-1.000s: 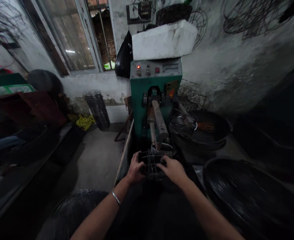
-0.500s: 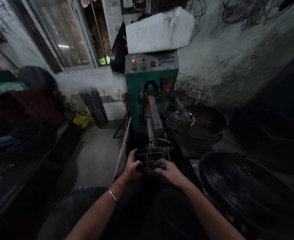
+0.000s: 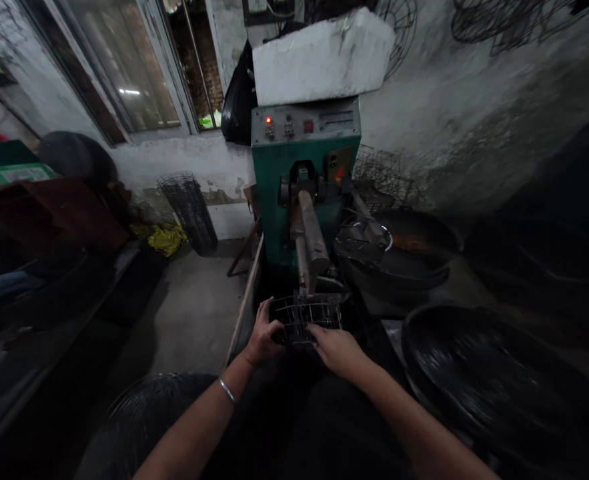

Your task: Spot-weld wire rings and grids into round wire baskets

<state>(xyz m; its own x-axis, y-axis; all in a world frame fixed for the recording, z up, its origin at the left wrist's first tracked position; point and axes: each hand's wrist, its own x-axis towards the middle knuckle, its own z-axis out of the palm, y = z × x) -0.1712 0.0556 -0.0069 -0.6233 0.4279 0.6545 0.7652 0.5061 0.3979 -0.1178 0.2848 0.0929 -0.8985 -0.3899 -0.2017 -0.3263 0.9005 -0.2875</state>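
Note:
A small wire grid piece (image 3: 319, 313) sits at the lower arm tip of a green spot-welding machine (image 3: 274, 220). My left hand (image 3: 264, 337) grips the grid's left side, thumb in front and fingers behind. At its front right edge, my right hand (image 3: 337, 347) has its thumb over the wires, with the other fingers curled below and mostly hidden. The machine's thick upper arm (image 3: 313, 233) points toward me just above the grid. Whether a loose wire lies in my right fingers is too dark to tell.
A white foam box (image 3: 324, 57) rests on the machine. To the right stand a dark round pan (image 3: 414, 267) and a large black basin (image 3: 474, 360). A rolled wire mesh (image 3: 189, 213) leans by the wall near a yellow cloth (image 3: 167, 239). A board edge (image 3: 247, 300) runs left of my hands.
My right hand has turned, its fingers moving from above the grid to its front edge, thumb still on the wires. My left hand has stayed in place. The view has shifted slightly.

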